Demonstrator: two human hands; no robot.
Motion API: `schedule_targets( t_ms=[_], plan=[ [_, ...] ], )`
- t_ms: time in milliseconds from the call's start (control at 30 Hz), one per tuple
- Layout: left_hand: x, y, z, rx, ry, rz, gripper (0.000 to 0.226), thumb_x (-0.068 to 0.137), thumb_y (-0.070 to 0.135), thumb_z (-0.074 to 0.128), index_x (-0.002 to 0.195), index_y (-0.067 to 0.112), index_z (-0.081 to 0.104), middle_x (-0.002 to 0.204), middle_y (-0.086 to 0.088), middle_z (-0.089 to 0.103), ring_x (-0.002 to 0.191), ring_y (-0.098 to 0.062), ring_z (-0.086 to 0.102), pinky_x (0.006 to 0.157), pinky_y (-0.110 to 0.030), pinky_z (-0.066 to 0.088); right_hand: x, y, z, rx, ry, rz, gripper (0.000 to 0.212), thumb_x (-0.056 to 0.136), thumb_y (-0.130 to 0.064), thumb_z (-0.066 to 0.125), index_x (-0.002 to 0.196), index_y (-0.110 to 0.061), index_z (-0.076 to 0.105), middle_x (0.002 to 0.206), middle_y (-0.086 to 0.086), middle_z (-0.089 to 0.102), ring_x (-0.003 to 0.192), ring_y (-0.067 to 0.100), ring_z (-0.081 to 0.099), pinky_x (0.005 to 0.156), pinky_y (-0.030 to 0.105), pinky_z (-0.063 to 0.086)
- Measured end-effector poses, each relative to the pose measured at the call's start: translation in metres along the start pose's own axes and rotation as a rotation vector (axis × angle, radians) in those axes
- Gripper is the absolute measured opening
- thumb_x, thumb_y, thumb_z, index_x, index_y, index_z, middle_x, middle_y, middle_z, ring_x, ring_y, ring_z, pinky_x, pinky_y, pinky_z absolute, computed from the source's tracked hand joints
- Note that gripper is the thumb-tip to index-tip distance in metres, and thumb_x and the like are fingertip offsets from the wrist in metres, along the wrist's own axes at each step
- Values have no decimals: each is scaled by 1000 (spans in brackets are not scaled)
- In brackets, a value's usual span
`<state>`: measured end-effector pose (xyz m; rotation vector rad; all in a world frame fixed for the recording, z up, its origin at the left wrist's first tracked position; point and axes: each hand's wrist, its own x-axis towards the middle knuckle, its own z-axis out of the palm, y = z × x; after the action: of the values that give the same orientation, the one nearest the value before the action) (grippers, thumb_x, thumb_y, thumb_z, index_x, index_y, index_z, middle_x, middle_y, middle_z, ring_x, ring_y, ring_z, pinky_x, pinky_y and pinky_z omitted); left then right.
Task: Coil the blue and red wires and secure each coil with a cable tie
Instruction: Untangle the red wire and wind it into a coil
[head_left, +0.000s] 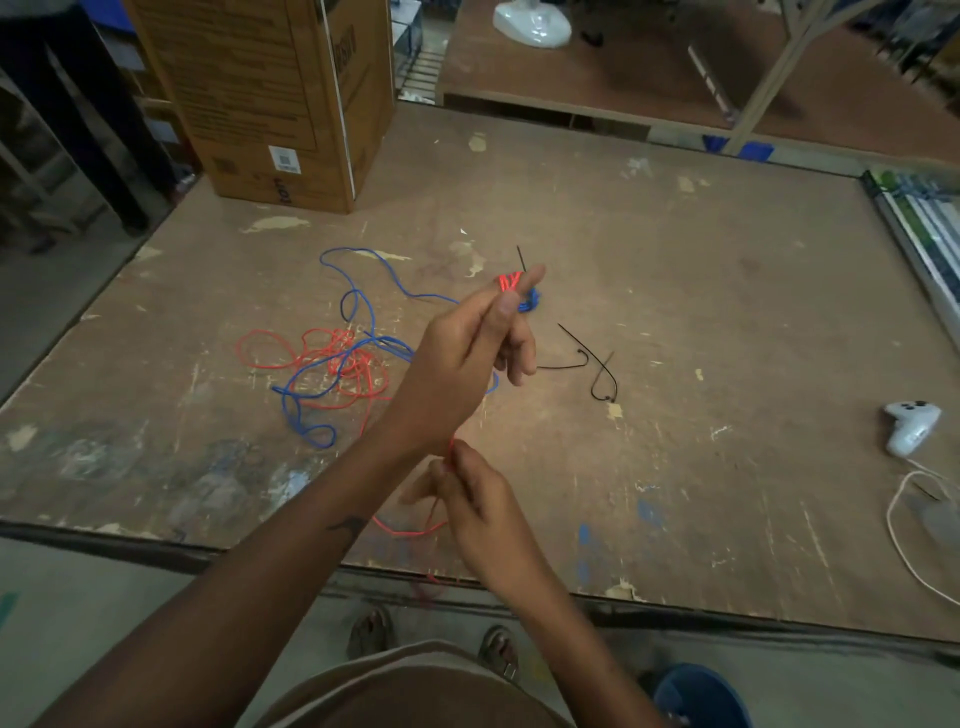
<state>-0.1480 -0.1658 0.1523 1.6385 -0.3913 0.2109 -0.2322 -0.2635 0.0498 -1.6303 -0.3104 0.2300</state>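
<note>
My left hand (467, 353) is raised over the worn brown table (675, 312) and pinches a few turns of red wire (509, 282) between thumb and forefinger. A small blue coil (530, 301) with a black tie tail (521, 258) shows just behind the fingertips. My right hand (475, 499), nearer the table's front edge, pinches the red wire strand (410, 531), which loops down below it. Loose red wire (332, 364) and blue wire (363, 291) lie tangled on the table to the left. Two black cable ties (602, 374) lie right of my left hand.
A tall cardboard box (270, 104) stands at the back left of the table. A white game controller (911, 426) with a white cord (904, 545) lies at the right edge. A blue bucket (701, 696) sits on the floor near my feet.
</note>
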Motion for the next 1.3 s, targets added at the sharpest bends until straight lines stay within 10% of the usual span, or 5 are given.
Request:
schedule_targets(
  t_ms=[233, 600, 733, 1000, 1300],
  plan=[
    [-5, -60, -40, 888, -361, 83, 52, 115, 48, 28, 111, 14, 67, 82, 7, 68, 86, -28, 69, 75, -45, 50, -25, -27, -26, 351, 214, 167, 11, 108, -19, 60, 111, -9, 59, 85, 4, 71, 41, 9, 44, 39, 24, 41],
    [-46, -34, -31, 56, -524, -178, 48, 117, 25, 33, 114, 11, 79, 59, 2, 33, 54, -14, 32, 63, -33, 41, 52, -33, -96, 47, 575, -10, 23, 110, -24, 60, 95, -19, 77, 66, -9, 60, 57, -1, 49, 61, 16, 38],
    [-44, -13, -17, -75, -463, -203, 78, 115, 44, 33, 97, -27, 61, 52, 10, 43, 51, -12, 38, 65, -29, 41, 50, 4, -73, 50, 484, 16, 17, 106, -19, 64, 96, -13, 77, 69, -13, 62, 60, 2, 51, 62, 20, 41],
    [-34, 13, 3, -36, -147, -140, 62, 119, 20, 28, 65, -3, 48, 98, -23, 75, 53, 5, 54, 56, -16, 41, -13, 6, -2, -61, 281, 33, 29, 116, -27, 44, 97, -38, 64, 64, -1, 53, 58, 13, 48, 59, 36, 42],
    [-12, -38, -20, 855, -275, 50, 38, 115, 38, 35, 128, 20, 65, 86, 12, 67, 90, -19, 66, 74, -37, 48, -38, -30, -22, 232, 55, 107, 27, 111, -29, 47, 119, -12, 67, 64, -4, 52, 41, 5, 34, 41, 18, 30]
  ],
)
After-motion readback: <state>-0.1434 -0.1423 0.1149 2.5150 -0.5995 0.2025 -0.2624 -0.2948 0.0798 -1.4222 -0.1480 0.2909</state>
